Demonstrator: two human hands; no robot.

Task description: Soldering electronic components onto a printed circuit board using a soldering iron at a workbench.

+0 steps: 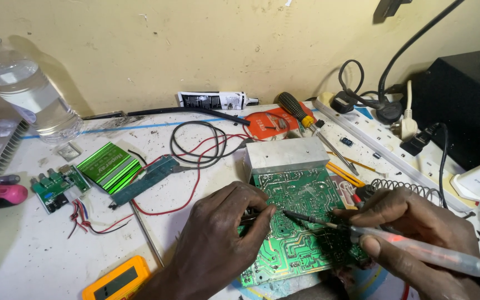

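A green circuit board lies solder side up in front of me, with a silver metal heat sink along its far edge. My right hand grips a soldering iron with a translucent reddish handle; its tip touches the board near the middle. My left hand rests on the board's left edge, its fingers pinched on something thin that points toward the iron's tip; I cannot tell what it is.
A plastic water bottle stands back left. Small green boards, a green metal box, red and black wires, a yellow-handled screwdriver, a white power strip, a black box and a yellow multimeter surround the board.
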